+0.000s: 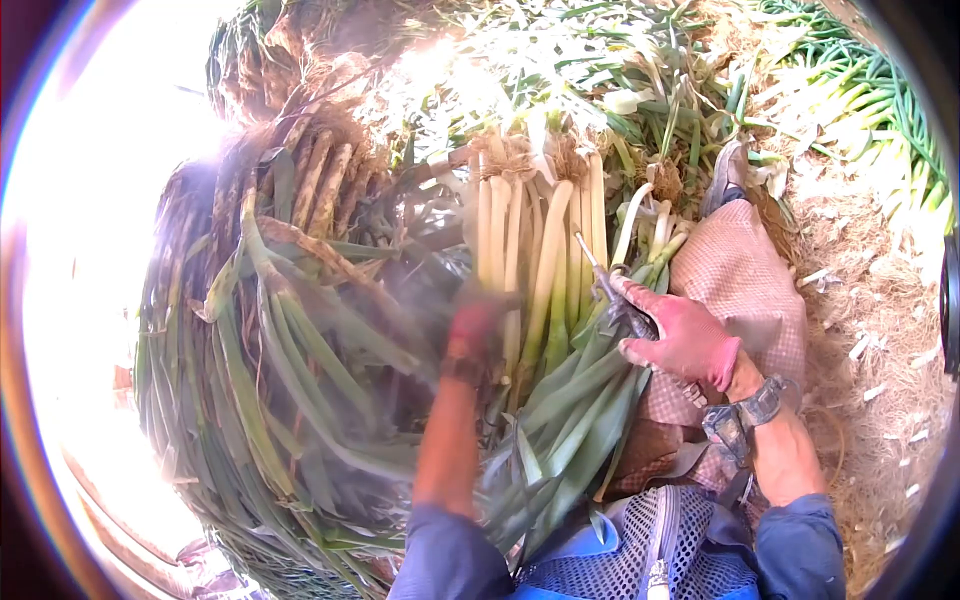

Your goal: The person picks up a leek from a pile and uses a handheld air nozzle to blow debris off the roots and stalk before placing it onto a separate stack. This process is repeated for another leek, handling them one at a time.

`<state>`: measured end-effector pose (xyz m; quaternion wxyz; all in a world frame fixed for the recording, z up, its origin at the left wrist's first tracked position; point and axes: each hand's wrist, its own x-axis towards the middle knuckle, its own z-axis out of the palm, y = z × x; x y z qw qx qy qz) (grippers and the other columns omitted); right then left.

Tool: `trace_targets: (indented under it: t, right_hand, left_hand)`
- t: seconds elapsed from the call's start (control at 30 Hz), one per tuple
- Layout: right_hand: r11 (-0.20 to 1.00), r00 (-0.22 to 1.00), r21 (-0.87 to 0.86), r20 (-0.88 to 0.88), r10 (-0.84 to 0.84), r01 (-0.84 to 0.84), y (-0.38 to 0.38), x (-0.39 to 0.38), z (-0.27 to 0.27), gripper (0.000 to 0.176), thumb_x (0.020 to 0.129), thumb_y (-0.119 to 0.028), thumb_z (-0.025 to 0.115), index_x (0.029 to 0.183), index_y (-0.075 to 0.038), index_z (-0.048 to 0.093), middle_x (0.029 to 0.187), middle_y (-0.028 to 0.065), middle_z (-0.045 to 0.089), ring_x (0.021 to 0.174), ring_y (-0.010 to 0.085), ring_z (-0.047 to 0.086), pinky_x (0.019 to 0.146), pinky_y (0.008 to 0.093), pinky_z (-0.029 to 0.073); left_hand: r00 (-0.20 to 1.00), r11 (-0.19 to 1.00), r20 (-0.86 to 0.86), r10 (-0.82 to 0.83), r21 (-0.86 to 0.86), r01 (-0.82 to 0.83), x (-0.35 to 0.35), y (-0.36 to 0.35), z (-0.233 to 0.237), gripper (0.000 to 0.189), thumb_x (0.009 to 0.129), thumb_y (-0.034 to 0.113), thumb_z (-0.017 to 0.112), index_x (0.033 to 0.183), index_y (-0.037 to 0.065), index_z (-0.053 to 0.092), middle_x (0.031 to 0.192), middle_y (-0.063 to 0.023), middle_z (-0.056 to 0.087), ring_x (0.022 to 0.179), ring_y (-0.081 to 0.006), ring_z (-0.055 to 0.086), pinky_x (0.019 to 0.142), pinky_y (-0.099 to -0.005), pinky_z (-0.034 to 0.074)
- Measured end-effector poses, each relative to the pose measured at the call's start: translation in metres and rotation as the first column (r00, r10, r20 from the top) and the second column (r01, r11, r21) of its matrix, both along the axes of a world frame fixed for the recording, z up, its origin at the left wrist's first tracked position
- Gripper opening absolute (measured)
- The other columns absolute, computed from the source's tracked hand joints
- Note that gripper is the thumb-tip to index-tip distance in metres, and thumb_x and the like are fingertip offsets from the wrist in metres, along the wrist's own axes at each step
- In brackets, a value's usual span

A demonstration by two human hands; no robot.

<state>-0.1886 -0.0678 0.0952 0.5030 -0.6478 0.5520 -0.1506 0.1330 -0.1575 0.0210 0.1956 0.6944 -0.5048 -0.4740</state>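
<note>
My right hand (685, 335), in a pink glove with a watch at the wrist, is closed around a small dark tool (618, 305) with a thin pointed tip. My left hand (478, 325), also gloved, is blurred by motion over the peeled stalks, and its fingers cannot be made out. Between the hands, pale peeled leeks (550, 260) lie side by side, roots up and green leaves (575, 400) toward me. Left of them is a large pile of unpeeled leeks (250, 350) with brown, dirty stalks.
Cut leaves and peelings (600, 60) cover the ground ahead. More green stalks (880, 100) lie at the upper right. A checked cloth (740, 270) covers my right leg, with a shoe (727, 172) beyond it. Dry roots and scraps (870, 330) litter the ground at the right.
</note>
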Motion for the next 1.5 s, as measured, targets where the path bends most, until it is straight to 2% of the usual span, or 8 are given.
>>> trace_targets:
  t: [0.33, 0.73, 0.87, 1.07, 1.13, 1.2, 1.23, 1.5]
  right_hand:
    - [0.998, 0.998, 0.002, 0.029, 0.056, -0.057, 0.005, 0.004, 0.000, 0.084, 0.088, -0.045, 0.070, 0.161, -0.012, 0.044, 0.115, 0.0264, 0.071, 0.112, 0.0417, 0.069, 0.099, 0.0460, 0.053]
    - [1.000, 0.962, 0.012, -0.274, -0.010, 0.014, 0.031, -0.051, 0.037, 0.079, 0.090, -0.045, 0.068, 0.161, -0.018, 0.047, 0.088, 0.0127, 0.069, 0.075, 0.0244, 0.067, 0.076, 0.0402, 0.057]
    - [0.932, 0.860, -0.097, -0.362, -0.360, 0.350, 0.063, -0.115, 0.035, 0.074, 0.093, -0.029, 0.069, 0.163, -0.025, 0.045, 0.087, -0.0002, 0.063, 0.064, 0.0133, 0.055, 0.064, 0.0324, 0.053]
    - [0.780, 0.687, -0.225, -0.376, -0.622, 0.584, 0.173, -0.208, -0.019, 0.078, 0.091, -0.021, 0.073, 0.163, -0.027, 0.045, 0.096, -0.0013, 0.066, 0.069, 0.0111, 0.057, 0.066, 0.0308, 0.054]
    - [0.702, 0.645, 0.020, -0.415, -0.642, 0.712, 0.199, -0.205, -0.008, 0.081, 0.089, -0.019, 0.073, 0.164, -0.021, 0.043, 0.115, 0.0060, 0.072, 0.086, 0.0194, 0.069, 0.083, 0.0339, 0.059]
    - [0.785, 0.704, -0.097, -0.384, -0.597, 0.612, 0.249, -0.240, -0.079, 0.080, 0.088, -0.017, 0.071, 0.163, -0.014, 0.043, 0.139, 0.0184, 0.068, 0.118, 0.0307, 0.070, 0.105, 0.0389, 0.054]
    - [0.789, 0.632, 0.052, -0.631, -0.449, 0.612, 0.243, -0.234, -0.062, 0.074, 0.091, -0.016, 0.069, 0.159, -0.003, 0.045, 0.155, 0.0263, 0.055, 0.142, 0.0363, 0.056, 0.120, 0.0406, 0.043]
    - [0.716, 0.698, -0.201, -0.164, -0.697, 0.668, 0.110, -0.160, 0.005, 0.058, 0.102, -0.025, 0.065, 0.152, 0.002, 0.052, 0.142, 0.0260, 0.064, 0.130, 0.0308, 0.064, 0.110, 0.0389, 0.053]
  left_hand:
    - [0.814, 0.969, 0.574, -0.085, -0.143, 0.202, -0.040, 0.016, -0.022, 0.122, 0.061, 0.060, 0.100, 0.146, -0.007, 0.044, 0.135, -0.0281, 0.067, 0.127, -0.0385, 0.065, 0.108, -0.0416, 0.051]
    - [0.862, 0.984, 0.479, -0.168, 0.031, 0.175, -0.039, 0.015, 0.013, 0.068, 0.066, 0.039, 0.097, 0.118, 0.000, 0.073, 0.108, -0.0187, 0.079, 0.096, -0.0339, 0.077, 0.087, -0.0424, 0.060]
    - [0.888, 0.983, 0.444, -0.120, -0.075, 0.170, -0.033, 0.022, 0.010, 0.067, 0.067, 0.042, 0.095, 0.115, 0.000, 0.074, 0.107, -0.0213, 0.079, 0.095, -0.0340, 0.077, 0.086, -0.0426, 0.060]
    - [0.816, 0.968, 0.539, -0.210, 0.000, 0.250, -0.033, 0.021, 0.007, 0.067, 0.069, 0.040, 0.095, 0.117, -0.002, 0.073, 0.104, -0.0207, 0.079, 0.094, -0.0336, 0.077, 0.085, -0.0421, 0.060]
    - [0.931, 0.969, 0.270, -0.247, 0.040, 0.245, -0.017, 0.014, -0.010, 0.083, 0.062, 0.040, 0.102, 0.126, -0.002, 0.070, 0.108, -0.0176, 0.079, 0.094, -0.0262, 0.077, 0.085, -0.0382, 0.060]
    - [0.965, 0.976, 0.148, -0.216, 0.031, 0.214, -0.008, 0.014, -0.016, 0.081, 0.062, 0.039, 0.103, 0.124, -0.002, 0.072, 0.106, -0.0154, 0.079, 0.091, -0.0240, 0.076, 0.083, -0.0369, 0.060]
    - [0.983, 0.983, 0.025, -0.180, 0.029, 0.180, -0.005, 0.016, -0.021, 0.079, 0.061, 0.039, 0.103, 0.122, -0.003, 0.073, 0.104, -0.0133, 0.079, 0.088, -0.0217, 0.075, 0.081, -0.0356, 0.060]
    - [0.992, 0.985, 0.013, -0.126, 0.121, 0.123, -0.011, 0.016, -0.016, 0.071, 0.065, 0.025, 0.103, 0.122, -0.003, 0.072, 0.107, -0.0106, 0.078, 0.089, -0.0193, 0.073, 0.080, -0.0349, 0.059]
